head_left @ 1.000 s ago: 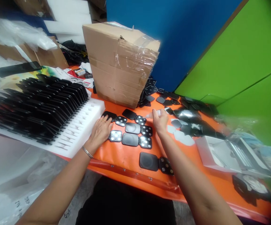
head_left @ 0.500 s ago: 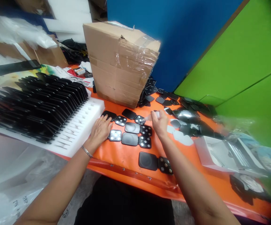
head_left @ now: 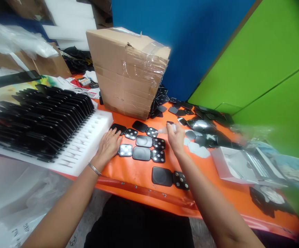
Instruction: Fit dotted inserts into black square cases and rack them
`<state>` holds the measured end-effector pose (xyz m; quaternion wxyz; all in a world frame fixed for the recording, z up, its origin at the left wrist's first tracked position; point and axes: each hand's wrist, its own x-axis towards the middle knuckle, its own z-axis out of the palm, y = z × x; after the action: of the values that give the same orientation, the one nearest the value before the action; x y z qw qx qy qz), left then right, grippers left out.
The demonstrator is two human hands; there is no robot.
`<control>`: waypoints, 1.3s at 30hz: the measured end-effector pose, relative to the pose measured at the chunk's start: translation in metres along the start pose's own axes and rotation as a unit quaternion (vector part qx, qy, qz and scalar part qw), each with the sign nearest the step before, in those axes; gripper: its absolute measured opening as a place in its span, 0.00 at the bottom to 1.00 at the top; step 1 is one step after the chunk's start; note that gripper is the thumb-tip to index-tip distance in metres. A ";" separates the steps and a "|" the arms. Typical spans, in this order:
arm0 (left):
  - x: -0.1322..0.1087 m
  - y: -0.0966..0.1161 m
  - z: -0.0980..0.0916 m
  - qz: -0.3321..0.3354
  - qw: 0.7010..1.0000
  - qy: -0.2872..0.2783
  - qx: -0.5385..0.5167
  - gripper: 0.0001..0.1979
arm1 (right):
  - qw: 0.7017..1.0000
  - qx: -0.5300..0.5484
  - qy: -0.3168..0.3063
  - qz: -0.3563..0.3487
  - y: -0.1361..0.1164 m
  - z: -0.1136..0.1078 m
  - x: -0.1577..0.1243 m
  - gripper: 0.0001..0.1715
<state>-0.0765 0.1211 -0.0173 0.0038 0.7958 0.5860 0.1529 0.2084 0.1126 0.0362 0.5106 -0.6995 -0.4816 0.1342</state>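
Several small black squarish parts lie in rows on the orange table (head_left: 128, 174); some are plain (head_left: 141, 153) and some show white dots (head_left: 158, 155). My left hand (head_left: 109, 144) rests flat with fingers spread at the left end of the rows, touching a part (head_left: 126, 150) by the white foam tray (head_left: 87, 137). My right hand (head_left: 175, 135) hovers just right of the rows, its fingers pinched on a small clear piece (head_left: 162, 130). One more pair of parts (head_left: 162, 176) lies nearer the table's front edge.
A taped cardboard box (head_left: 128, 72) stands behind the rows. The foam tray at left holds several upright black panels (head_left: 43, 113). A heap of black parts (head_left: 206, 129) and a white open box (head_left: 232, 165) lie at right. Blue and green walls stand behind.
My right hand has shifted slightly left toward the rows, holding the clear piece. The left hand stays put. The view has drifted a little.
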 end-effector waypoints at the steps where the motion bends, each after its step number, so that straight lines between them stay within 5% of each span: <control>1: 0.000 0.000 0.000 0.005 1.000 0.000 -0.001 0.21 | 0.998 0.057 0.016 0.039 0.000 -0.007 -0.002 0.16; 3: 0.001 -0.001 -0.001 0.015 1.000 -0.002 -0.001 0.21 | 0.970 0.194 0.026 0.143 0.000 -0.026 -0.006 0.18; 7: 0.002 -0.004 0.000 0.027 0.999 -0.005 0.018 0.22 | 0.849 0.417 0.000 0.324 0.005 -0.076 -0.024 0.13; 10: 0.005 -0.009 0.005 0.043 0.999 0.003 0.025 0.24 | 0.777 0.500 -0.015 0.382 0.013 -0.114 -0.050 0.08; 12: 0.009 -0.013 0.007 0.051 0.998 0.004 0.025 0.26 | 0.756 0.530 -0.030 0.382 0.020 -0.135 -0.072 0.09; 15: 0.016 -0.017 0.004 0.055 0.998 -0.033 0.014 0.28 | 0.769 0.530 -0.075 0.348 0.029 -0.162 -0.103 0.16; 18: 0.016 -0.015 -0.008 0.060 0.996 -0.052 -0.029 0.30 | 0.827 0.463 -0.096 0.306 0.041 -0.189 -0.124 0.20; 22: -0.002 0.002 -0.029 0.058 0.995 0.006 -0.078 0.28 | 0.948 0.229 0.024 0.219 0.070 -0.228 -0.133 0.22; 24: -0.017 0.015 -0.036 0.071 0.993 0.037 -0.087 0.26 | 0.978 0.079 0.092 0.168 0.087 -0.244 -0.133 0.22; 31: -0.064 0.049 -0.042 0.097 0.983 0.064 -0.144 0.21 | 0.966 -0.162 0.164 0.117 0.127 -0.253 -0.123 0.21; 39: -0.101 0.057 -0.038 0.086 0.981 0.047 -0.165 0.17 | 0.954 -0.226 0.159 0.118 0.137 -0.247 -0.123 0.29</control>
<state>-0.0601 0.0021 0.0055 0.0946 0.8236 0.4815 0.2844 0.3884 -0.1339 -0.0073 0.3896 -0.8609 -0.3257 -0.0314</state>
